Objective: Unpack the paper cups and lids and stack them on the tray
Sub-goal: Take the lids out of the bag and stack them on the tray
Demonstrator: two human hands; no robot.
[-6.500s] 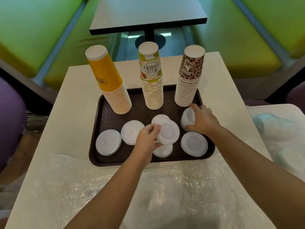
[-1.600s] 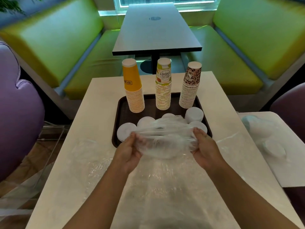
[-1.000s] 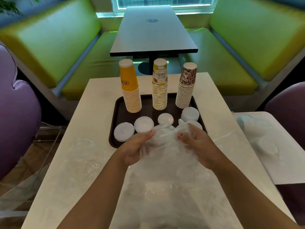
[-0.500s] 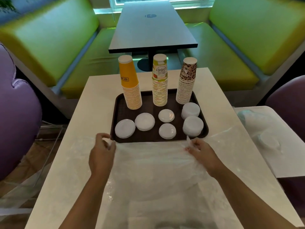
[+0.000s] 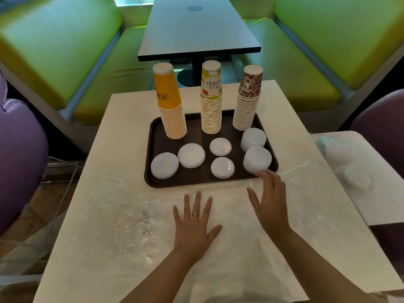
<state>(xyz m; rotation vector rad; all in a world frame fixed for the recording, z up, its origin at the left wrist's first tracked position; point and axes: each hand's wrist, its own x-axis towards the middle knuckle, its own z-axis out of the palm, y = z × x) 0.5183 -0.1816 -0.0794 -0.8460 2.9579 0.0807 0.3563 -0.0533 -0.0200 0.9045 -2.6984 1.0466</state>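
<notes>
head cam shows both hands, left hand [image 5: 193,224] and right hand [image 5: 271,202], spread flat on the plastic wrap [image 5: 135,228], so a careless swipe might bump that lid stack [image 5: 257,159] by the tray [image 5: 153,136] edge.

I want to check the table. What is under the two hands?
Both the left hand and the right hand lie flat on clear plastic wrap spread over the white table. What the palms cover cannot be seen.
</notes>
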